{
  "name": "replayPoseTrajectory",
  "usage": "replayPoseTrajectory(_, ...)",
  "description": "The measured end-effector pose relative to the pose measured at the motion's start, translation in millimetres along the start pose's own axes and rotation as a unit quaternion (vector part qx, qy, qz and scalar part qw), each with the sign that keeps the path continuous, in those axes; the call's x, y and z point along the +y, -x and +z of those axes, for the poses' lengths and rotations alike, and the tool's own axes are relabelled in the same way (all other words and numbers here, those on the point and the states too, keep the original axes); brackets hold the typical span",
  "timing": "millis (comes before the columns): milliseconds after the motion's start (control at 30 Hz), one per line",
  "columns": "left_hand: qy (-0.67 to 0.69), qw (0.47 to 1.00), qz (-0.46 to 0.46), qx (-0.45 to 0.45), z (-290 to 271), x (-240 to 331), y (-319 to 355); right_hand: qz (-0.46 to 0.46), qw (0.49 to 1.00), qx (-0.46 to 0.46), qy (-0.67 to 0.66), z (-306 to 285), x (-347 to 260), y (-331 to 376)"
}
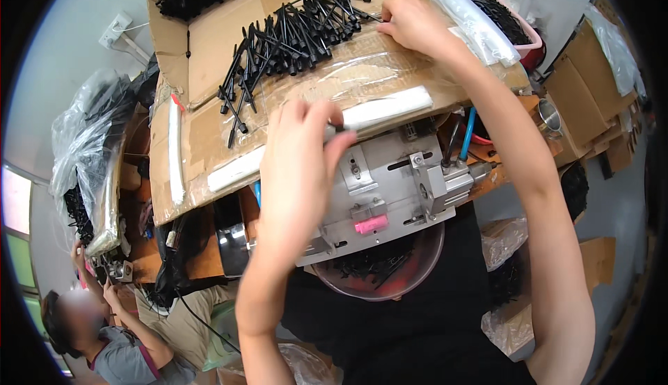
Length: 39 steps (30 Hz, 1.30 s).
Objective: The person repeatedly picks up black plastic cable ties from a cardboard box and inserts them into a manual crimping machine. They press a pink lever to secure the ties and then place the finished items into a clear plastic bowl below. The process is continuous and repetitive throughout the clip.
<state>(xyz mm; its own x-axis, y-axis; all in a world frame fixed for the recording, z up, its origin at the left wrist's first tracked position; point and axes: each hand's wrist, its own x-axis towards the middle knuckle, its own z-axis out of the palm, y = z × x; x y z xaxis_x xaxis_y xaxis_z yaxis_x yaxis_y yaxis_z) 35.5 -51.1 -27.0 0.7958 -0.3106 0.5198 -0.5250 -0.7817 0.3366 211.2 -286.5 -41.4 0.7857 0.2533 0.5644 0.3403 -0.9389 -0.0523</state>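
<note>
My right hand (416, 29) reaches to the far side of a cardboard tray. Its thumb and fingertips pinch the end of a thin black rod at the edge of a heap of black rods (296, 37), slim plastic pieces with thicker ends. My left hand (300, 152), slightly blurred, is over the tray's near edge, left of a metal fixture (358, 166). Its fingers are curled toward the thumb, and a small dark bit shows between them, too little to name. On the fixture are a pink piece (371, 224) and a metal cylinder block (445, 189).
White tape strips cover the edge of the cardboard tray (390, 72). Below the fixture stands a round tub (424, 263) holding black pieces. A pink basket (532, 41) and a clear plastic roll (463, 13) are at far right. Another person (132, 347) works at lower left.
</note>
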Motion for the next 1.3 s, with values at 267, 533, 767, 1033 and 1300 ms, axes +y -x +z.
replayPoseTrajectory(267,0.032,0.996,-0.068,-0.04,36.8,56.2,160.0,0.11,0.934,-0.156,-0.303,-74.6,-4.8,41.9)
replayPoseTrajectory(533,-0.014,0.99,-0.074,-0.122,61.0,61.1,161.3,0.16,0.781,-0.005,-0.603,-114.2,-4.2,98.1)
replayPoseTrajectory(767,-0.02,0.981,-0.077,-0.175,45.6,57.2,156.5,0.091,0.79,0.024,-0.606,-93.9,-74.5,199.7)
replayPoseTrajectory(1033,-0.072,0.985,-0.148,0.058,-28.4,-75.8,19.3,-0.045,0.928,-0.04,-0.368,-52.8,-149.7,286.7)
replayPoseTrajectory(1300,-0.014,0.986,-0.16,0.044,-34.7,-79.1,19.3,-0.062,0.951,-0.057,-0.299,-43.6,-160.8,281.6)
